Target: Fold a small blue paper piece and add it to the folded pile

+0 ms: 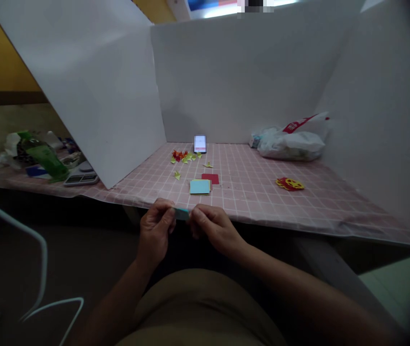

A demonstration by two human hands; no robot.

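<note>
A small piece of blue paper (181, 214) is stretched between my two hands, just in front of the table's near edge. My left hand (157, 223) pinches its left end between thumb and fingers. At the other end, my right hand (210, 224) is closed on the paper with the thumb on top. Beyond the hands lies a stack of light blue paper (199, 186) with yellow edges showing beneath. A red sheet of paper (211, 179) lies partly behind that stack. Small folded yellow paper pieces (177, 175) and orange-red ones (180, 155) sit farther back.
A phone (200, 144) stands lit at the back of the checkered tabletop (248, 192). Yellow and red cut-outs (290, 183) lie at right, before a white plastic bag (291, 144). White panels (244, 81) wall the table. A scale (82, 177) and green bottle (49, 161) are left.
</note>
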